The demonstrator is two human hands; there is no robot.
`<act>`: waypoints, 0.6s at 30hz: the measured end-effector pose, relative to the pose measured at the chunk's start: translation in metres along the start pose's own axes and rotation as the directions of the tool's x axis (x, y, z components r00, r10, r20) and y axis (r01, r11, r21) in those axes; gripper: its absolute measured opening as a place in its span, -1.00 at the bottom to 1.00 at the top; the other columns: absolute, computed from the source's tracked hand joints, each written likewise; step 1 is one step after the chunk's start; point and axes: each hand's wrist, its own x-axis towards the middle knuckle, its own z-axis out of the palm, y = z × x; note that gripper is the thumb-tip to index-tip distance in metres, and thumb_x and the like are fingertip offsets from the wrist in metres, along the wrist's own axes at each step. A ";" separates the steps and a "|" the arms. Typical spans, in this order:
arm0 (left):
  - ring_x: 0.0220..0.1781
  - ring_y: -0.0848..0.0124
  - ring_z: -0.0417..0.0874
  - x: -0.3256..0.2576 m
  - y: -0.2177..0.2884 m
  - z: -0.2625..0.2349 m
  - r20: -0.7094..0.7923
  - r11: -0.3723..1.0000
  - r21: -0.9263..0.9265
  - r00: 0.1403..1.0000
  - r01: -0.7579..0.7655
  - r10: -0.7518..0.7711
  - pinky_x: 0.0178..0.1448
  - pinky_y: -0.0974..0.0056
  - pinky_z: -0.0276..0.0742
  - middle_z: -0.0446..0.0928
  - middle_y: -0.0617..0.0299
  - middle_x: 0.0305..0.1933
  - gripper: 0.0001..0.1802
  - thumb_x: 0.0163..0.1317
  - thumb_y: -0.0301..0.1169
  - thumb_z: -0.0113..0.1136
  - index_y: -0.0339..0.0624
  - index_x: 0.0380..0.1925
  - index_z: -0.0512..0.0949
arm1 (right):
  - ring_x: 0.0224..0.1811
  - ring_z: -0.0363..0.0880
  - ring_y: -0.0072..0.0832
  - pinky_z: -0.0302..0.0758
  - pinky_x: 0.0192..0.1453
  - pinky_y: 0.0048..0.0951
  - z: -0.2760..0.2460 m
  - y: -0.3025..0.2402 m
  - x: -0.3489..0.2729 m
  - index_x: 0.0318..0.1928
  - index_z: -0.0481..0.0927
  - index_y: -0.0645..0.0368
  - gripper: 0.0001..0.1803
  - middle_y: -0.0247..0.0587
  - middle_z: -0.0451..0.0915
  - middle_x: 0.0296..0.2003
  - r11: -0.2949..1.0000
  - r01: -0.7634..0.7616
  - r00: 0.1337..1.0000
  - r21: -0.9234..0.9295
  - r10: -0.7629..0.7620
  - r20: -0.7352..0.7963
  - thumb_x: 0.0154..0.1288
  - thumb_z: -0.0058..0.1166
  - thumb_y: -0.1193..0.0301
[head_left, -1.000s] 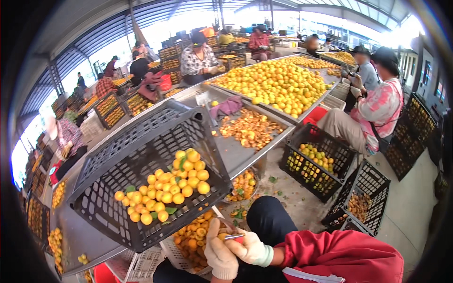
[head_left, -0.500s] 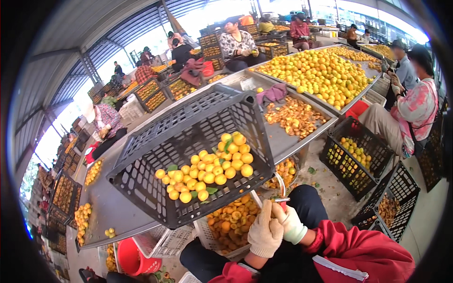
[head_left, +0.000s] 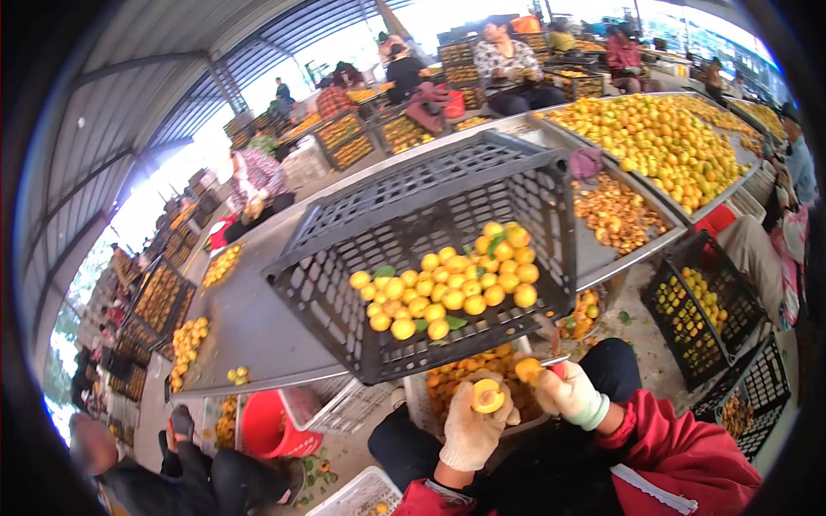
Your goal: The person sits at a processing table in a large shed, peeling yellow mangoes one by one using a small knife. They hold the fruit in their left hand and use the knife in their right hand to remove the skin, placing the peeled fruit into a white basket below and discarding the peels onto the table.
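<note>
My left hand (head_left: 476, 421), in a cream knitted glove, closes round a cut apricot half (head_left: 488, 396) with its yellow face turned up. Beside it, my gloved right hand (head_left: 571, 394) grips a small knife (head_left: 556, 362) with a red handle and a thin metal blade. Another orange apricot piece (head_left: 528, 371) is at the right fingertips by the blade; how it is held is unclear. Just below both hands stands a white crate (head_left: 419, 402) of cut apricots. Beyond them a black plastic crate (head_left: 344, 340) lies tipped on its side with whole yellow apricots (head_left: 447, 288) inside.
A metal table (head_left: 249, 331) runs under the black crate, with peelings (head_left: 615, 211) and a large apricot pile (head_left: 662, 142) at right. A red bucket (head_left: 274, 426) stands lower left beside a seated person (head_left: 206, 469). More crates (head_left: 710, 301) stand at right.
My hands have come apart, and a cut apricot half now shows in the left. The view has swung left, bringing a seated person in at lower left.
</note>
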 end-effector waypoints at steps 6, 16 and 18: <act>-0.35 0.33 0.51 -0.007 0.000 -0.005 -0.075 0.993 -0.065 0.992 0.098 -0.103 -0.22 0.17 0.50 0.52 0.17 -0.30 -0.33 0.44 0.18 -0.32 -0.22 -0.08 0.49 | -0.41 0.39 -0.64 0.32 -0.36 -0.57 0.016 -0.026 0.025 -0.03 0.51 0.31 -0.56 -0.37 0.50 -0.41 0.987 0.093 0.995 -0.129 -0.099 -0.035 0.39 0.10 0.13; -0.57 0.48 0.33 0.000 -0.017 0.033 -0.181 0.959 -0.034 0.942 0.282 -0.284 -0.49 0.37 0.26 0.41 0.24 -0.46 -0.31 0.46 0.21 -0.44 -0.21 -0.18 0.42 | -0.77 -0.04 -0.61 -0.09 -0.67 -0.51 0.046 -0.045 0.028 -0.67 0.22 0.04 -0.44 -0.48 0.05 -0.77 0.898 0.257 0.955 0.357 -0.180 -0.235 0.49 -0.14 0.07; -0.58 0.50 0.31 0.000 -0.021 0.041 -0.238 0.972 0.087 0.952 0.218 -0.192 -0.51 0.39 0.24 0.37 0.27 -0.48 -0.34 0.46 0.19 -0.44 -0.20 -0.15 0.40 | -0.77 -0.04 -0.62 -0.11 -0.68 -0.52 0.047 -0.048 0.025 -0.66 0.22 0.03 -0.45 -0.48 0.05 -0.77 0.890 0.294 0.942 0.349 -0.208 -0.262 0.49 -0.14 0.08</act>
